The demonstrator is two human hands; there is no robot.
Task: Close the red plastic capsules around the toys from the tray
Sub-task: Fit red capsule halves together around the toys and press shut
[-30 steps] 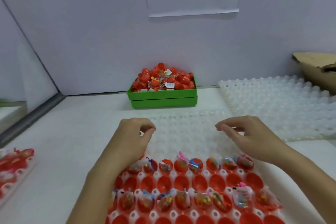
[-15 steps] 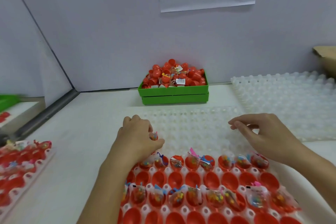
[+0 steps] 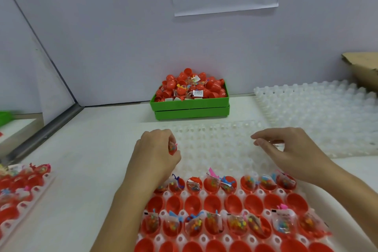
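My left hand (image 3: 156, 152) is curled round a red capsule half (image 3: 172, 148) with a bagged toy poking out of it; only a sliver of red and a bit of coloured plastic show past my fingers, just above the far-left corner of the tray (image 3: 263, 194). It is too covered for me to tell which way its open mouth faces or how its long axis runs. The other capsule halves (image 3: 233, 203) sit in the tray's white sockets in front of me, glossy red, egg-shaped cups with their mouths turned up toward me and their long axes running away from me. Alternate rows hold small clear bags of bright toys (image 3: 237, 224), the bag tops sticking up and leaning this way and that; the rows between are bare red cups. My right hand (image 3: 286, 152) hovers over the clear empty tray (image 3: 214, 145) beyond, fingers loosely bent, holding nothing. At the back wall a green box (image 3: 190, 106) is heaped with finished red capsules (image 3: 173, 84) and a few loose toy bags.
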